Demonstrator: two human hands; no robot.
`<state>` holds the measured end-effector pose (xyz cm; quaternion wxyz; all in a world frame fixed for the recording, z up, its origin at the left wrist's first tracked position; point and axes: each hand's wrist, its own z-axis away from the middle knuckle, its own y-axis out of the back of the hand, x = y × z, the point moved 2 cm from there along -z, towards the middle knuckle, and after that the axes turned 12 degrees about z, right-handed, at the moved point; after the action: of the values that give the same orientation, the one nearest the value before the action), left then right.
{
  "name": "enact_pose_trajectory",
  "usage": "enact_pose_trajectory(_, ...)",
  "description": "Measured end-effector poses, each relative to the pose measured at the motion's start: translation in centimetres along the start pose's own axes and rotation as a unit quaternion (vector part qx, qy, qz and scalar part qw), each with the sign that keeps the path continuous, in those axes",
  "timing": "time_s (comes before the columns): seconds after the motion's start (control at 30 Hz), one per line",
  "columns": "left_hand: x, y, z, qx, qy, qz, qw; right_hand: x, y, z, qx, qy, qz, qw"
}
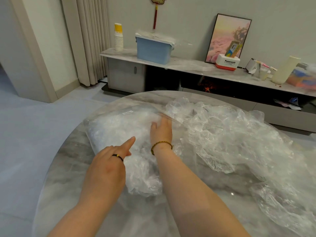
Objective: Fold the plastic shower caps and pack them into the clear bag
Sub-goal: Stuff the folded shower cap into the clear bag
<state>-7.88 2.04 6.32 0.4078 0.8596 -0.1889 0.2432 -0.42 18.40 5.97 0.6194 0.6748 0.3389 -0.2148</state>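
Note:
A clear bag (116, 124) with a small white label lies on the left half of the round marble table (71, 161), stuffed with whitish folded shower caps. My right hand (161, 132) reaches into the bag's mouth with straight fingers, pressing the caps down; its fingertips are veiled by plastic film. My left hand (109, 161) rests at the bag's near edge, index finger pointing forward and the other fingers curled around the bag's plastic. A big heap of loose, crumpled shower caps (230, 139) covers the right side of the table.
More crumpled plastic (287, 202) trails to the table's near right edge. Behind the table stands a low cabinet (188, 65) with a blue bin (153, 50), stacked paper cups (118, 38), a framed picture (228, 38) and a white box (227, 62).

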Motion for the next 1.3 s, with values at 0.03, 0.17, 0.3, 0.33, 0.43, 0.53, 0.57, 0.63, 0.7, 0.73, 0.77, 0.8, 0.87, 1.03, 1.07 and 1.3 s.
enact_pose_trajectory(0.03, 0.1, 0.2, -0.1, -0.005, -0.001, 0.001, 1.000, 0.0, -0.3, -0.5, -0.015, 0.026, 0.065, 0.997)
enact_pose_trajectory(0.17, 0.2, 1.0, -0.5, 0.001, -0.022, -0.010, 1.000, 0.6, -2.0, -2.4, -0.101, 0.067, 0.321, 0.939)
enact_pose_trajectory(0.3, -1.2, 0.3, -0.5, 0.011, 0.009, -0.010, 1.000, 1.4, -2.4, -2.4, -0.159, 0.019, 0.333, 0.929)
enact_pose_trajectory(0.33, -1.4, 0.0, -0.4, 0.015, 0.015, -0.009, 1.000, 1.5, -2.4, -2.1, -0.160, 0.008, 0.318, 0.935)
enact_pose_trajectory(0.43, -1.8, -0.5, -0.5, 0.044, -0.022, -0.030, 0.998, 1.6, -2.1, -1.3, -0.161, -0.005, 0.283, 0.946)
enact_pose_trajectory(0.53, -1.7, -0.9, -0.8, 0.064, -0.060, -0.053, 0.995, 1.2, -1.5, -0.1, -0.135, 0.017, 0.294, 0.946)
enact_pose_trajectory(0.57, -1.5, -0.9, -0.8, 0.071, -0.066, -0.057, 0.994, 1.1, -1.0, 0.5, -0.120, 0.032, 0.305, 0.944)
enact_pose_trajectory(0.63, -1.3, -0.8, -0.8, 0.078, -0.070, -0.077, 0.992, 0.7, -0.4, 2.0, -0.108, 0.071, 0.307, 0.943)
enact_pose_trajectory(0.7, -1.3, -0.9, -0.8, 0.081, -0.071, -0.092, 0.990, 0.6, 0.5, 4.0, -0.136, 0.112, 0.304, 0.936)
enact_pose_trajectory(0.73, -1.3, -1.0, -0.8, 0.084, -0.066, -0.095, 0.990, 0.7, 1.1, 5.1, -0.156, 0.138, 0.299, 0.931)
enact_pose_trajectory(0.77, -1.1, -1.0, -0.8, 0.084, -0.066, -0.099, 0.989, 0.9, 2.0, 6.3, -0.175, 0.156, 0.281, 0.931)
enact_pose_trajectory(0.8, -1.0, -1.1, -0.8, 0.087, -0.068, -0.110, 0.988, 1.1, 3.0, 7.6, -0.185, 0.186, 0.255, 0.931)
enact_pose_trajectory(0.87, -0.8, -1.4, -0.6, 0.087, -0.065, -0.118, 0.987, 1.7, 5.5, 9.6, -0.080, 0.262, 0.200, 0.941)
enact_pose_trajectory(1.03, 2.7, -3.0, 1.0, 0.017, -0.140, -0.091, 0.986, 8.5, 12.2, 9.9, 0.034, 0.135, 0.202, 0.970)
enact_pose_trajectory(1.07, 3.4, -3.6, 1.6, -0.016, -0.158, -0.087, 0.984, 10.3, 13.1, 9.6, -0.002, 0.090, 0.248, 0.965)
enact_pose_trajectory(1.3, 2.5, -8.5, 5.1, -0.206, -0.169, -0.169, 0.949, 15.5, 13.6, 7.0, -0.083, 0.020, 0.426, 0.901)
